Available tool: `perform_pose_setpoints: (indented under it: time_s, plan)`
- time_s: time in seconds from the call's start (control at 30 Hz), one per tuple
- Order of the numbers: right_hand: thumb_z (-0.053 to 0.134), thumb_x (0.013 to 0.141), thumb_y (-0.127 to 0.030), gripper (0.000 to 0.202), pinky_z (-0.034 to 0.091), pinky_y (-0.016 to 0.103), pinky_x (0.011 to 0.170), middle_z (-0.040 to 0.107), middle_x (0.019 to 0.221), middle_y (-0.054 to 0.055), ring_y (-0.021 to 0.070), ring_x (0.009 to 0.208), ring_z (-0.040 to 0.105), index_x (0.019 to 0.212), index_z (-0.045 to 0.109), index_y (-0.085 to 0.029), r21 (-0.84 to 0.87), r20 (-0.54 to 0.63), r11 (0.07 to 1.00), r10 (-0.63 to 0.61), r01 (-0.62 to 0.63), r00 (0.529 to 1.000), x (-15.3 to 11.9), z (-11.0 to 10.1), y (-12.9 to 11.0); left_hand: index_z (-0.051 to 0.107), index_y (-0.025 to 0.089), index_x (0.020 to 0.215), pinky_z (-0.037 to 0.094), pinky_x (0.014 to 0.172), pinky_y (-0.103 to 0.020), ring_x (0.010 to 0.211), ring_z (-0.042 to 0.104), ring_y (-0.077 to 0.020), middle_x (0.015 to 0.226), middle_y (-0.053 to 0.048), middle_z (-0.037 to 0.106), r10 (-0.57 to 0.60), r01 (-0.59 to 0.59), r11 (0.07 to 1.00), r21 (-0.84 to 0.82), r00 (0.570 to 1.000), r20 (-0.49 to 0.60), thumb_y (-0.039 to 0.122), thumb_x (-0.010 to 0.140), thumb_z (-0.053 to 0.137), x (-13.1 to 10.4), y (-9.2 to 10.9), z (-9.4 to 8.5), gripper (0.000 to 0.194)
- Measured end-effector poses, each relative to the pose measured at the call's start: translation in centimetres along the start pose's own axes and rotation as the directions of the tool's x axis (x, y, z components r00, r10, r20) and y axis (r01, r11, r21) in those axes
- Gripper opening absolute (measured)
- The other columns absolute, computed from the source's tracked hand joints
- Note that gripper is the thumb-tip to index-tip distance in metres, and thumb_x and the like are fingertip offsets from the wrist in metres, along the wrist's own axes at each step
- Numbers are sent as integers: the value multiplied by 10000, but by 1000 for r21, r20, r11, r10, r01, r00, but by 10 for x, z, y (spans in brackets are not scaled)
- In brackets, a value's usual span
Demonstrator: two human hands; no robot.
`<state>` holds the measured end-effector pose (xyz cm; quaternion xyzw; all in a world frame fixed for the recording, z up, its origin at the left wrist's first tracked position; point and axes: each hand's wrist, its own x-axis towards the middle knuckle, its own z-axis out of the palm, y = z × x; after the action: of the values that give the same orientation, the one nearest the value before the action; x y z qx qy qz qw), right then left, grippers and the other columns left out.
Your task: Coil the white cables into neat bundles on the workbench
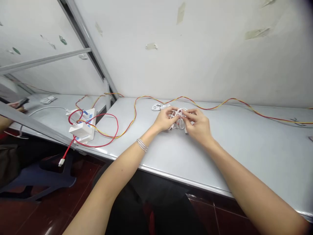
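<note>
A white cable [180,118], gathered in loose loops, is held between both hands just above the grey tabletop [161,150]. My left hand [165,118], with a silvery bracelet on its wrist, closes its thumb and fingers on the left side of the loops. From the right, my right hand [197,126] pinches the upper loops between thumb and fingertips. A small white end piece [186,131] shows beneath the right hand. Directly behind my left hand lies another white cable bundle [160,106], coiled and tied with a dark tie.
A white power strip [91,125] with plugged-in adapters stands left, looped by a red cable [117,127]. A red-yellow twisted wire [232,99] runs along the back wall. Beyond the metal frame [85,32] are another person's hand [17,106] and a blue stool [46,176].
</note>
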<state>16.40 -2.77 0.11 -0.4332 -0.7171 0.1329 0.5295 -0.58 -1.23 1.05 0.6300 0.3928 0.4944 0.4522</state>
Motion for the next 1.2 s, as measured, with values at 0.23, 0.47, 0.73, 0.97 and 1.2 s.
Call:
perform_pose_setpoints:
  time_s: [0.23,0.47,0.73,0.97,1.2]
  plan:
    - [684,815,-305,271,618,382,729,768,986,82,203,754,724,1038,799,-202,190,-61,965,193,-179,979,0,1,-2,663,114,968,541,667,-277,695,657,-126,981,-101,710,3,1,1000,-31,992,124,262,845,727,-1,4,-3,202]
    - [787,734,-372,319,621,438,824,770,1091,107,231,827,742,1001,793,-198,350,38,891,295,-289,955,4,1,-2,617,131,904,505,573,-237,610,634,-97,889,-27,652,-59,65,995,-76,995,83,237,844,709,-3,10,0,153]
    - [925,535,-496,452,591,391,769,765,860,89,217,757,709,813,770,-175,447,268,678,520,-583,811,10,-5,-5,593,140,846,498,553,-216,557,609,-77,788,9,626,-32,25,988,-151,998,-45,139,828,645,2,8,-3,55]
    - [954,539,-483,438,566,325,700,749,811,65,183,722,689,799,767,-185,514,464,497,525,-699,714,11,-11,-11,611,146,868,548,563,-235,617,634,-100,861,-15,621,33,-41,989,-142,998,-59,192,823,648,3,1,-4,74]
    - [966,526,-428,435,591,368,788,766,912,79,198,801,704,831,782,-177,502,558,427,504,-752,659,11,-13,-10,614,148,836,553,597,-204,742,631,-118,814,-15,624,71,-75,997,-24,987,-145,90,771,600,5,-3,-3,89]
